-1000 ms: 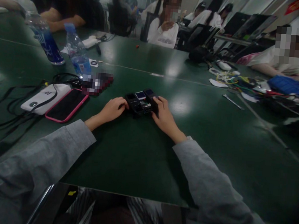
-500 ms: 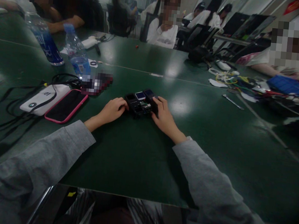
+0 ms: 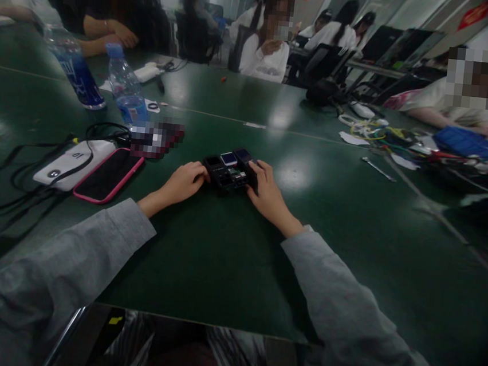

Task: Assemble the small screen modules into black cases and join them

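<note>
A black electronics case (image 3: 227, 169) lies on the green tabletop in front of me, with square recesses, a small light-framed screen (image 3: 229, 158) and a bit of green circuit board (image 3: 239, 175) in it. My left hand (image 3: 187, 179) is closed at its left side, the fingertips pressed to the edge and partly hidden. On the opposite side my right hand (image 3: 265, 188) grips the case, fingers on top and thumb at the near corner. What the small parts inside are is too fine to make out.
Left of my hands lie a pink-edged phone (image 3: 109, 176), a white power bank (image 3: 73, 163) and black cables. Two plastic bottles (image 3: 126, 88) stand behind them. To the right are a wrench (image 3: 378, 169) and a heap of wires (image 3: 429, 143). Several people sit around the table (image 3: 219, 261) and beyond.
</note>
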{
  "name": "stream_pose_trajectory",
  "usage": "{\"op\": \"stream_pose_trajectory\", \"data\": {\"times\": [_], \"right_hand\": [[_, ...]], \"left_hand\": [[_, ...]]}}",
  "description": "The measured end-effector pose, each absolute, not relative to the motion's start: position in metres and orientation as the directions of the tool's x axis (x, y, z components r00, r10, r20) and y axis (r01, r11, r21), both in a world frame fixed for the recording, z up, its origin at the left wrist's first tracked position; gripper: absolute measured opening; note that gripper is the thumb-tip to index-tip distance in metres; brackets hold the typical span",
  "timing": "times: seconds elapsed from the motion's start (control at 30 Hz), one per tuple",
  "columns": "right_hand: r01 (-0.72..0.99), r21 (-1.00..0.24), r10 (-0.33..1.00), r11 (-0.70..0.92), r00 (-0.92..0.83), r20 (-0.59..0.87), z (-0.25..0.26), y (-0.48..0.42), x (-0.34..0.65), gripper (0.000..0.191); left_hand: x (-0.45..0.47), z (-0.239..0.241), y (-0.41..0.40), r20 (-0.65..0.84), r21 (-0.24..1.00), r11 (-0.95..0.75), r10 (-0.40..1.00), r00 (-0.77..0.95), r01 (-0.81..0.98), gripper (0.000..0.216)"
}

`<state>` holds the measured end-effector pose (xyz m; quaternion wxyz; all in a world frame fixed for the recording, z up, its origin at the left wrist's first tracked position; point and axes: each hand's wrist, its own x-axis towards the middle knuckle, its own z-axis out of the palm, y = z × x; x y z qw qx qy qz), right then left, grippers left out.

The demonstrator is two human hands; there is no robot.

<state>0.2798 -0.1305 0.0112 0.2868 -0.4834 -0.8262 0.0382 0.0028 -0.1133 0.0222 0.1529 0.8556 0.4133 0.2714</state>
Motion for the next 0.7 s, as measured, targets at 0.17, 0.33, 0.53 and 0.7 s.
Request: {"op": "stream_pose_trajectory", "data": {"times": [0.17, 0.33, 0.53, 0.7], "right_hand": [[0.78, -0.341, 0.825, 0.524, -0.367, 0.429, 0.0124, -0.132, 0.2795, 0.066], [0.776, -0.343, 0.823, 0.529, -0.37, 0.431, 0.0137, -0.1327, 0.2791, 0.065], [0.775, -0.353, 0.828, 0.523, -0.365, 0.424, 0.0135, -0.1325, 0.2788, 0.065], [0.779, -0.347, 0.826, 0.523, -0.363, 0.43, 0.0131, -0.1328, 0.2788, 0.064]], "left_hand": [[0.0018, 0.0216, -0.1126, 0.34, 0.486, -0.615, 0.787, 0.514, 0.62, 0.018], [0.0012, 0.0218, -0.1132, 0.333, 0.497, -0.612, 0.789, 0.516, 0.615, 0.018], [0.0011, 0.0205, -0.1128, 0.333, 0.499, -0.607, 0.794, 0.509, 0.619, 0.018], [0.0018, 0.0237, -0.1145, 0.334, 0.493, -0.609, 0.792, 0.511, 0.622, 0.019]]}}
